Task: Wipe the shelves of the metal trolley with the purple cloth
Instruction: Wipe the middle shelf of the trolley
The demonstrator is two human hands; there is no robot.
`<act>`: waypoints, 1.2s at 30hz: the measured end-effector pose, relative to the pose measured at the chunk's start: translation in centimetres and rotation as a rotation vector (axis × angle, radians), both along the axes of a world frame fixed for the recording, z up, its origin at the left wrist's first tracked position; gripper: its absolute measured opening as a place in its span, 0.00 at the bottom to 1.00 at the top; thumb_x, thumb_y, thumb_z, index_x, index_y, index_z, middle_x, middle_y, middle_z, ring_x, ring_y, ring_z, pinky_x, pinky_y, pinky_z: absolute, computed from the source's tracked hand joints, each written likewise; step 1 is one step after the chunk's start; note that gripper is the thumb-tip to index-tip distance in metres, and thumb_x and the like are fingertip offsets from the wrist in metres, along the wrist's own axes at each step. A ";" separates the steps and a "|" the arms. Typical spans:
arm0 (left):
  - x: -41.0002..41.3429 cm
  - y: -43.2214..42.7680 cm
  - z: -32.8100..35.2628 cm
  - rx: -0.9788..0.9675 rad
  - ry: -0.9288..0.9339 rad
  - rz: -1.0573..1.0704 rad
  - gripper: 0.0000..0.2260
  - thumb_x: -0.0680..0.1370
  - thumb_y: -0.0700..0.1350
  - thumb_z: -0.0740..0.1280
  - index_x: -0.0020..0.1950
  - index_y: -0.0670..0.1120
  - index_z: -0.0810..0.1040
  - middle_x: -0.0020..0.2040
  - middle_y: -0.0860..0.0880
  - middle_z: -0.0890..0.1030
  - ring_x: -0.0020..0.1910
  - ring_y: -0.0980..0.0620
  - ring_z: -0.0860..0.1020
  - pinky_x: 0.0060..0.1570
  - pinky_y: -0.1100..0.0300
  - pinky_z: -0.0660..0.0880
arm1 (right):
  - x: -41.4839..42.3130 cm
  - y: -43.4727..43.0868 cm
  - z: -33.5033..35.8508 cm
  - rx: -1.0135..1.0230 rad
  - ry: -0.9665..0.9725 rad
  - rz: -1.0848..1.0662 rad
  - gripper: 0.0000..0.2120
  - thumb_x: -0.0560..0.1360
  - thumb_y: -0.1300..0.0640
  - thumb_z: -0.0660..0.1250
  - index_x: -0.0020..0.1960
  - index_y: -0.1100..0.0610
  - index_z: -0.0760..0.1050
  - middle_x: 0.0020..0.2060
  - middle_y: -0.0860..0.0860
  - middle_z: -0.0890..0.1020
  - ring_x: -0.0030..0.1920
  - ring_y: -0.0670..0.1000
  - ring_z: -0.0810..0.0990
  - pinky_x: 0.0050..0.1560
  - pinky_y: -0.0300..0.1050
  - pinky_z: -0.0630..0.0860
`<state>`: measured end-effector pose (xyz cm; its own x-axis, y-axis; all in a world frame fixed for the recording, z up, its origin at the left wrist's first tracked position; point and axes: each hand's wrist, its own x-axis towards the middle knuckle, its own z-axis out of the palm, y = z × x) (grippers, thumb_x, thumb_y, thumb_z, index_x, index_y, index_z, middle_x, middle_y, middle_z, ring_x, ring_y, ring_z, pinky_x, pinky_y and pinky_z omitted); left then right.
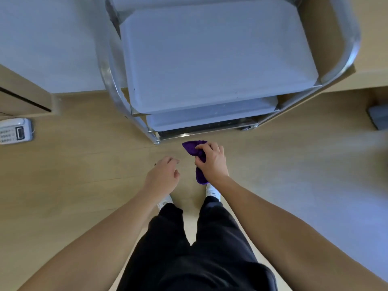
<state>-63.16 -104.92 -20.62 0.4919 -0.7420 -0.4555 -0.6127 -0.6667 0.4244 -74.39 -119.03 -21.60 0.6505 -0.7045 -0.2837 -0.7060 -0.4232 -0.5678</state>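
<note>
Just in front of the metal trolley (218,59), above a wooden floor (84,175): gripping the purple cloth (192,148) in the right hand (212,162).
Curling right fingers round the bunched cloth, near but not touching the trolley; holding the left hand (162,175) just beside, fingers loosely bent, gripping nothing.

The metal trolley (220,66) stands on the wooden floor (84,169), its stacked shelves bare. Just below the trolley's near edge, the right hand (212,160) grips the bunched purple cloth (194,150). The left hand (163,175) hovers farther from the trolley, fingers loosely curled, holding nothing.
</note>
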 end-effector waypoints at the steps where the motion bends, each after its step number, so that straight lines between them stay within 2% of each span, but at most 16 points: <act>1: 0.6 0.2 -0.5 -0.004 -0.003 -0.011 0.17 0.79 0.44 0.59 0.68 0.49 0.73 0.66 0.54 0.72 0.63 0.53 0.72 0.49 0.57 0.73 | 0.4 0.5 -0.5 0.002 -0.010 -0.034 0.16 0.73 0.55 0.68 0.61 0.51 0.77 0.56 0.50 0.75 0.55 0.54 0.70 0.56 0.52 0.74; 7: 4.0 0.0 -4.6 0.041 -0.014 -0.027 0.17 0.78 0.42 0.59 0.67 0.46 0.74 0.66 0.51 0.73 0.61 0.49 0.73 0.50 0.50 0.76 | 3.4 1.0 -3.1 0.009 -0.076 -0.141 0.15 0.73 0.56 0.69 0.60 0.52 0.77 0.55 0.52 0.75 0.55 0.55 0.70 0.57 0.53 0.73; 11: 5.4 -1.7 -8.1 -0.016 -0.046 -0.053 0.18 0.78 0.41 0.60 0.67 0.44 0.73 0.66 0.49 0.73 0.62 0.48 0.73 0.50 0.51 0.75 | 5.5 -0.6 -5.6 -0.019 -0.128 -0.154 0.15 0.73 0.56 0.69 0.60 0.53 0.77 0.56 0.52 0.75 0.57 0.55 0.70 0.58 0.53 0.73; 15: 7.2 -3.9 -13.4 -0.097 -0.133 -0.045 0.19 0.77 0.41 0.60 0.68 0.44 0.72 0.66 0.48 0.72 0.63 0.48 0.73 0.50 0.51 0.77 | 8.2 -3.5 -9.9 -0.091 -0.160 -0.096 0.16 0.74 0.55 0.69 0.61 0.52 0.77 0.58 0.51 0.75 0.59 0.55 0.69 0.60 0.52 0.72; 19: 9.2 -5.2 -18.9 -0.135 -0.259 -0.070 0.21 0.78 0.39 0.61 0.72 0.42 0.69 0.70 0.46 0.70 0.65 0.45 0.73 0.56 0.51 0.76 | 11.0 -6.4 -15.0 -0.139 -0.202 -0.105 0.15 0.74 0.56 0.68 0.61 0.52 0.77 0.59 0.52 0.75 0.59 0.56 0.69 0.60 0.52 0.72; 25: 13.0 -6.3 -26.8 -0.244 -0.465 -0.091 0.17 0.80 0.42 0.59 0.68 0.40 0.73 0.69 0.45 0.71 0.70 0.48 0.68 0.62 0.51 0.72 | 14.9 -9.9 -23.1 -0.249 -0.196 -0.007 0.16 0.75 0.55 0.68 0.62 0.53 0.77 0.60 0.53 0.75 0.59 0.57 0.69 0.60 0.53 0.72; 29: 14.3 -6.2 -29.9 -0.442 -0.575 -0.035 0.12 0.78 0.39 0.64 0.59 0.40 0.79 0.61 0.46 0.78 0.59 0.47 0.77 0.53 0.52 0.77 | 17.4 -11.6 -26.6 -0.274 -0.296 0.025 0.15 0.75 0.55 0.69 0.61 0.53 0.78 0.58 0.53 0.75 0.60 0.56 0.70 0.60 0.53 0.72; 31: 14.8 -6.1 -31.1 -0.538 -0.621 -0.032 0.11 0.77 0.38 0.65 0.58 0.41 0.80 0.58 0.48 0.79 0.54 0.47 0.78 0.49 0.52 0.78 | 18.7 -12.0 -27.8 -0.341 -0.261 0.066 0.15 0.75 0.52 0.68 0.62 0.51 0.77 0.60 0.51 0.75 0.62 0.56 0.69 0.61 0.53 0.71; 34: 15.5 -6.1 -32.4 -0.656 -0.628 0.008 0.11 0.76 0.35 0.66 0.56 0.42 0.82 0.55 0.49 0.80 0.50 0.46 0.80 0.45 0.51 0.78 | 20.4 -11.3 -29.5 -0.547 -0.143 0.104 0.18 0.76 0.45 0.63 0.65 0.49 0.74 0.64 0.48 0.74 0.65 0.56 0.69 0.59 0.51 0.67; 36: 15.4 -6.1 -32.7 -0.700 -0.610 0.053 0.10 0.76 0.35 0.67 0.55 0.43 0.82 0.54 0.49 0.81 0.49 0.46 0.80 0.43 0.51 0.78 | 21.2 -9.8 -30.3 -0.626 -0.151 0.159 0.21 0.77 0.44 0.60 0.67 0.49 0.72 0.68 0.47 0.73 0.68 0.54 0.68 0.60 0.53 0.65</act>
